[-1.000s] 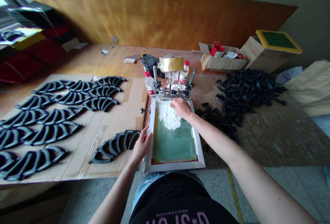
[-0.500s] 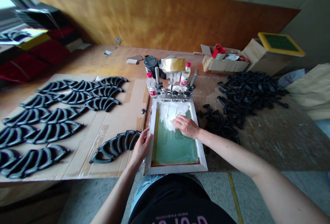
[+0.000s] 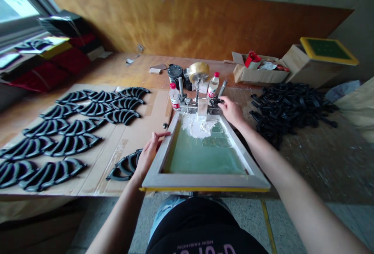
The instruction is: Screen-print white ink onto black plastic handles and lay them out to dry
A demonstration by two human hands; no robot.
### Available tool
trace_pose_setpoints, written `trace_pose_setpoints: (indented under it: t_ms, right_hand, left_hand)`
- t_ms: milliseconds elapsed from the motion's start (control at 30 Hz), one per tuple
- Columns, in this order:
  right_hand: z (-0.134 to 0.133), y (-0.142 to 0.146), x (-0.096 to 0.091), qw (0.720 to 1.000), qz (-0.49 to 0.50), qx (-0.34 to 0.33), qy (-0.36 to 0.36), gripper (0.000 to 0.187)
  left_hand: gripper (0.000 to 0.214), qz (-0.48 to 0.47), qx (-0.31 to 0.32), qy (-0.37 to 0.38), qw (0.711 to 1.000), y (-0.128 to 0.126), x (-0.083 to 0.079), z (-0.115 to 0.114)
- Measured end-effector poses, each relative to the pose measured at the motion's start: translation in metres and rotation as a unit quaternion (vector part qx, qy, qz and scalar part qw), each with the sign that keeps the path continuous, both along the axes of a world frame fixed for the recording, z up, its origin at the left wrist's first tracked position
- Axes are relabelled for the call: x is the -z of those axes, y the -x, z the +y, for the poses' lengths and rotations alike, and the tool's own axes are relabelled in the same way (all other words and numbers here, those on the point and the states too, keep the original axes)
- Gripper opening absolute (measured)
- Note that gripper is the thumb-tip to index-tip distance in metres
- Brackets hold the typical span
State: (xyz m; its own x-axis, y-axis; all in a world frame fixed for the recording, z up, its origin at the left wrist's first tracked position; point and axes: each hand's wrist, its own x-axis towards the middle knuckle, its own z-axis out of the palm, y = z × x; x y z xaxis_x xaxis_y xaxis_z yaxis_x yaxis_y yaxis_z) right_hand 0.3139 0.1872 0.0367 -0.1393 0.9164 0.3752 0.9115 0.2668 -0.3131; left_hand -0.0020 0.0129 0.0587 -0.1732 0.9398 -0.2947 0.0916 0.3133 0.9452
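Observation:
A wooden-framed printing screen (image 3: 204,182) with green mesh and white ink at its far end is tilted up at its near edge, hinged on a metal clamp (image 3: 195,104). My left hand (image 3: 149,152) grips the frame's left rail, thumb on top. My right hand (image 3: 231,110) rests at the frame's far right corner by the clamp, fingers curled; what it holds, if anything, is hidden. A pale squeegee (image 3: 202,110) stands in the ink at the far end.
Rows of black curved plastic parts (image 3: 70,129) lie on cardboard at left, one (image 3: 125,166) beside the frame. A heap of small black pieces (image 3: 289,104) is at right. Bottles (image 3: 174,96), a tape roll (image 3: 198,71) and cardboard boxes (image 3: 260,73) stand behind.
My right hand left the ink and moved to the far right corner. The squeegee now stands at the far end. The frame's near edge has swung upward under my left hand.

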Motion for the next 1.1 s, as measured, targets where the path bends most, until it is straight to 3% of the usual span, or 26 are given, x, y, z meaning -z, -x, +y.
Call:
trace_pose_setpoints:
  t_ms: [100, 167, 300, 400, 533, 633, 733, 867, 967, 1100]
  right_hand:
    - [-0.02, -0.026, 0.026, 0.998, -0.056, 0.022, -0.008, 0.033]
    - [-0.041, -0.022, 0.051, 0.995, -0.097, -0.037, -0.004, 0.035]
    - [-0.079, 0.012, 0.088, 0.981, -0.056, -0.179, 0.049, 0.03]
    - [-0.09, 0.028, 0.086, 0.971, -0.027, -0.215, 0.104, 0.02]
    - [-0.112, 0.059, 0.057, 0.957, 0.019, -0.28, 0.076, 0.012]
    - [-0.148, 0.108, 0.041, 0.925, 0.023, -0.377, 0.041, 0.017]
    - [-0.179, 0.17, 0.042, 0.887, 0.021, -0.458, 0.051, 0.022]
    - [-0.181, 0.255, 0.064, 0.875, 0.02, -0.47, 0.116, 0.028]
    - [-0.166, 0.309, 0.084, 0.88, -0.044, -0.442, 0.169, 0.03]
    - [-0.158, 0.355, 0.107, 0.876, -0.151, -0.404, 0.216, 0.035]
  left_hand:
    - [0.065, -0.076, -0.02, -0.12, 0.99, -0.011, -0.02, 0.025]
    - [0.059, -0.096, -0.038, -0.173, 0.98, -0.019, -0.03, 0.042]
    - [0.058, -0.127, -0.096, -0.162, 0.974, -0.033, -0.033, 0.052]
    - [0.061, -0.13, -0.109, -0.119, 0.978, -0.042, -0.011, 0.027]
    - [0.071, -0.151, -0.024, 0.07, 0.986, -0.061, 0.031, -0.031]
    - [0.065, -0.177, -0.102, 0.082, 0.975, -0.061, 0.056, -0.064]
    - [0.059, -0.144, -0.232, 0.053, 0.96, -0.024, 0.076, -0.088]
    - [0.066, -0.046, -0.332, 0.087, 0.938, 0.069, 0.11, -0.12]
    - [0.07, 0.056, -0.339, 0.163, 0.925, 0.132, 0.141, -0.138]
    - [0.065, 0.099, -0.286, 0.232, 0.924, 0.175, 0.171, -0.143]
